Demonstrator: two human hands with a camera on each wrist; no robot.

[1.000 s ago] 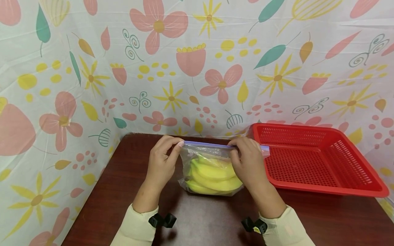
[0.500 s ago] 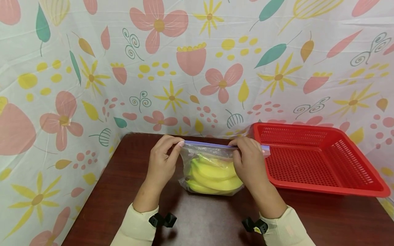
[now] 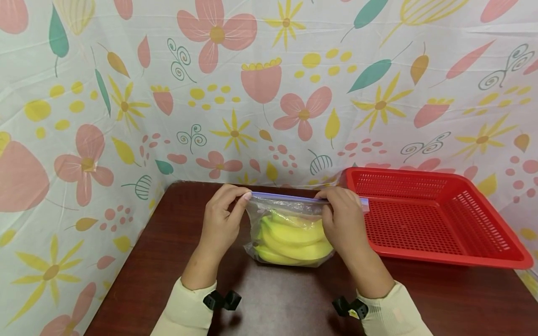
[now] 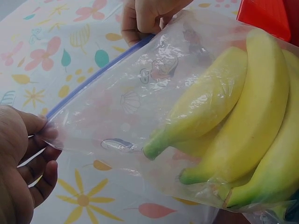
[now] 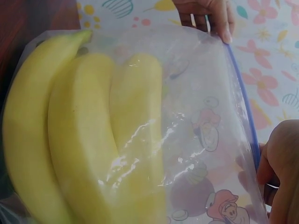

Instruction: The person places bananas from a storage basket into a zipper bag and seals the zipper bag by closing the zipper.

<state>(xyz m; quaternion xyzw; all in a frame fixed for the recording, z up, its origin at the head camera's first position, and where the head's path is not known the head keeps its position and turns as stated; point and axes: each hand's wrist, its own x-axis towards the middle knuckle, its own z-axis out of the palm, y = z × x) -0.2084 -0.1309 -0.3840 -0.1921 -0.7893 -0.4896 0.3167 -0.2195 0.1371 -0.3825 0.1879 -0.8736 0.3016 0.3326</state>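
A clear zip bag [image 3: 256,219] with a purple zip strip [image 3: 286,198] stands on the table in the head view. Inside it are several yellow bananas [image 3: 290,238] with greenish ends; cartoon prints show on the plastic in the right wrist view. My left hand [image 3: 222,219] pinches the bag's top left corner between thumb and forefinger, its other fingers loosely bent in the left wrist view. Farther right along the strip, my right hand [image 3: 345,219] pinches the zip between thumb and fingers. A short end of the strip sticks out past the right hand.
A red plastic basket [image 3: 445,259] with perforated walls stands on the right, close beside the right hand. The dark brown table [image 3: 277,298] ends at a flower-printed curtain [image 3: 260,116] behind and to the left. Small black devices [image 3: 350,308] are strapped at the wrists.
My right hand has slid slightly to the right along the zip strip, still pinching it. The left hand and the bag of bananas stay in place.
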